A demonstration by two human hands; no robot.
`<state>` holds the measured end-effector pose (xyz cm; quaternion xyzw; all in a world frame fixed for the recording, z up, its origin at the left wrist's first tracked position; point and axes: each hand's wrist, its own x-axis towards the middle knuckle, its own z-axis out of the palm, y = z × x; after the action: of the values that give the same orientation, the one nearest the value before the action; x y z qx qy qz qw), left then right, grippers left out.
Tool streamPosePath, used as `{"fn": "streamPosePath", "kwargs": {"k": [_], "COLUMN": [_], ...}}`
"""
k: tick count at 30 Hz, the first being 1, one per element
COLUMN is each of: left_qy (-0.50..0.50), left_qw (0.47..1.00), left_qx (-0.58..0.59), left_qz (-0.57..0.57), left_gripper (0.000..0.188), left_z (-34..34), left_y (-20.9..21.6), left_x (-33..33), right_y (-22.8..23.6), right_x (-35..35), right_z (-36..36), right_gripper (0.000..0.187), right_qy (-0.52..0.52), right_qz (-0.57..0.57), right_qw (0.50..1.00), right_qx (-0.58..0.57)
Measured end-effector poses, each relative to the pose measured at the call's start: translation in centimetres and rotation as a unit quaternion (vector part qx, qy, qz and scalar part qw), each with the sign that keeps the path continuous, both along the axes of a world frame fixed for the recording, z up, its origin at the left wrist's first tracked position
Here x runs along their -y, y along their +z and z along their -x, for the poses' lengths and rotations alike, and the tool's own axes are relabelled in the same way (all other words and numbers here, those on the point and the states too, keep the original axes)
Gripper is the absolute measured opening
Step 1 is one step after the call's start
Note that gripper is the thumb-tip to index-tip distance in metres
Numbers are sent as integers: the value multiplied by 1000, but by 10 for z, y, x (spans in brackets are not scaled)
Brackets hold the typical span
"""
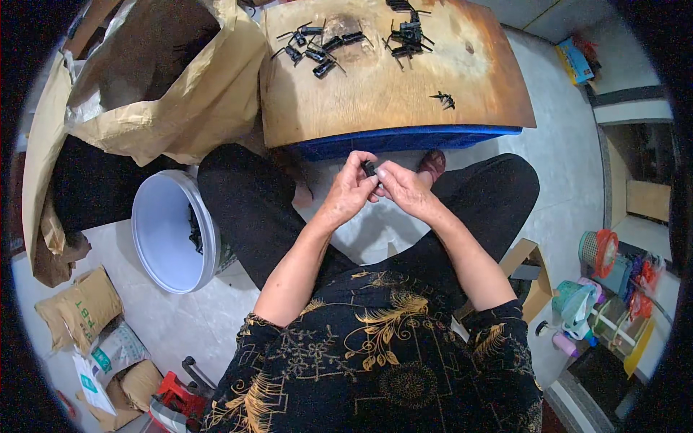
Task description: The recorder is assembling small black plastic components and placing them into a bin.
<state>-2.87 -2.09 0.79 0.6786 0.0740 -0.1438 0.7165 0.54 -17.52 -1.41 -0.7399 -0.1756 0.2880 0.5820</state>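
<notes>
Above my lap, both hands are closed around one small black plastic part [369, 168]. The fingers of my left hand [346, 193] wrap its left side, and my right hand [407, 189] pinches it from the right. Much of the part is covered by the fingers, so its exact kind does not show. Just beyond the hands stands a wooden-topped table [339, 97]. Several black parts with thin prongs [315, 52] lie loose at its far left. A denser pile of black parts [408, 36] sits at the far middle, and a small pronged bunch [445, 99] lies nearer the right.
A white bucket [155, 234] on the left holds some black pieces [194, 229]. Behind it rises a large open brown paper sack [166, 126]. An open cardboard box [535, 289] stands by my right leg. Baskets and bags [577, 310] crowd the right; packages [79, 307] lie lower left.
</notes>
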Motion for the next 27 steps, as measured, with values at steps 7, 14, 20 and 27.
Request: {"fn": "streamPosePath", "kwargs": {"k": [7,14,20,27], "left_qy": [9,27,56,227], "left_qw": [999,995,979,963], "left_qx": [3,18,72,-78], "left_qz": [-37,-91,-183,123], "left_gripper": [20,20,25,11], "left_z": [-3,-1,-5,-26], "left_y": [-9,-2,-14,-14], "left_x": [2,0,-3,-1], "right_y": [1,3,4,29], "right_x": [-2,-9,-23,-26], "right_z": [-3,-3,-11,-97], "right_gripper": [27,21,20,35], "right_qy": [-5,2,-7,-69], "right_qz": [39,26,51,193], "right_qw": [999,1000,999,972], "right_qx": [-8,-3,18,118]}}
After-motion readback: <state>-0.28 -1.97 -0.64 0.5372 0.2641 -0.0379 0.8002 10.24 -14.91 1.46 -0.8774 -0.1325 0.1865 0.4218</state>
